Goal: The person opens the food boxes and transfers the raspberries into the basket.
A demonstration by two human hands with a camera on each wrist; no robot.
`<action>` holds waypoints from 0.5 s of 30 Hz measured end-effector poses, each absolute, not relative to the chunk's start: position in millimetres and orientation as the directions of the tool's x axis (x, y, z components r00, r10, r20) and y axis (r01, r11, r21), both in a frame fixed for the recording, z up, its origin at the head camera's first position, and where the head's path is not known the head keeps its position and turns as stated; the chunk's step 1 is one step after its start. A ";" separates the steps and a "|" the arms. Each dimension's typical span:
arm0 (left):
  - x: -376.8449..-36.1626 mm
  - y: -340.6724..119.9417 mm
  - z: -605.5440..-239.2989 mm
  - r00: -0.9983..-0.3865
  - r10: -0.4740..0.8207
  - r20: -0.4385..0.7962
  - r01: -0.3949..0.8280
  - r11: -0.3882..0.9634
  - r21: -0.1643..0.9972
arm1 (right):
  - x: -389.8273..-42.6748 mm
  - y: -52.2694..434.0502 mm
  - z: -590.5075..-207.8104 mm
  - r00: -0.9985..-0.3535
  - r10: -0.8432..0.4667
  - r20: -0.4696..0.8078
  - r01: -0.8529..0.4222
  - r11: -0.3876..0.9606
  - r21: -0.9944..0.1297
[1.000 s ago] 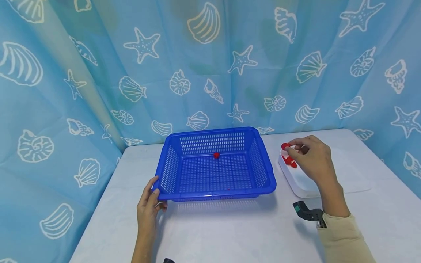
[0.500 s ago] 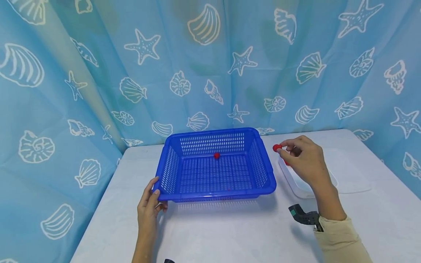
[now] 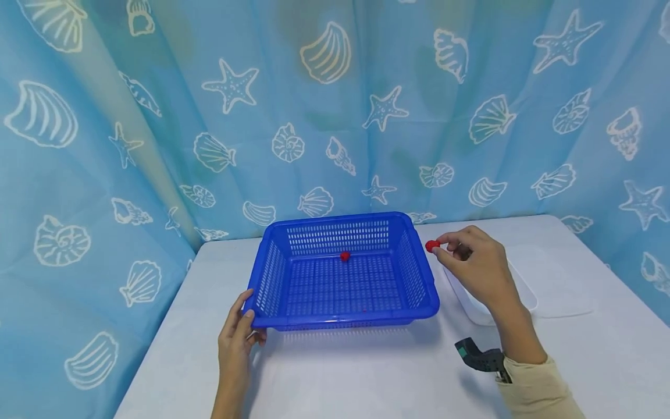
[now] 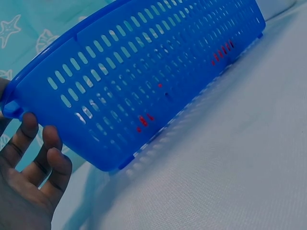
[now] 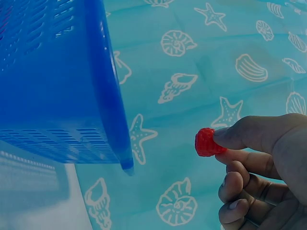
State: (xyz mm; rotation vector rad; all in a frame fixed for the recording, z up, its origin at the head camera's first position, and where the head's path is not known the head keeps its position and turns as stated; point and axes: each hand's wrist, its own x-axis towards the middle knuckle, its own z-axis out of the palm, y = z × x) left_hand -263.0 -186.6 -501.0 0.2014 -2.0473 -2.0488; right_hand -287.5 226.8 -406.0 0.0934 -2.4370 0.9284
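- Pinching a red berry (image 3: 432, 246) in my right hand (image 3: 478, 269), just right of the blue basket (image 3: 342, 270).
- Left hand (image 3: 237, 342) grips its near corner.
- One berry inside (image 3: 344, 256) already, so I'd guess it's early going.

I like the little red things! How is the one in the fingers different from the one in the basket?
The held red piece is pinched in the right hand, up in the air beside the blue basket. The other red piece lies loose on the basket floor, near the back wall, untouched. Both are small and red.
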 end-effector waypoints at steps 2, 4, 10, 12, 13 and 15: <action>-261.8 -188.0 -500.5 -0.962 -0.265 0.071 0.068 0.021 0.997 | -286.7 225.2 -405.7 -0.859 0.115 0.498 -0.248 0.759 -0.602; -261.4 -188.7 -499.6 -0.960 -0.268 0.073 0.069 0.027 0.997 | -286.2 224.3 -404.6 -0.856 0.109 0.505 -0.257 0.759 -0.599; -261.9 -186.4 -498.3 -0.960 -0.275 0.055 0.054 0.011 0.998 | -285.6 223.5 -400.8 -0.847 0.094 0.523 -0.280 0.757 -0.590; -261.9 -185.5 -498.7 -0.960 -0.275 0.047 0.046 0.009 0.999 | -284.7 222.6 -400.8 -0.854 0.094 0.512 -0.275 0.754 -0.596; -261.8 -185.2 -498.9 -0.961 -0.274 0.046 0.046 0.006 0.999 | -284.1 222.1 -401.0 -0.858 0.095 0.505 -0.269 0.754 -0.599; -261.9 -184.2 -499.1 -0.961 -0.271 0.047 0.047 0.009 0.999 | -282.6 221.2 -401.2 -0.860 0.096 0.501 -0.266 0.755 -0.600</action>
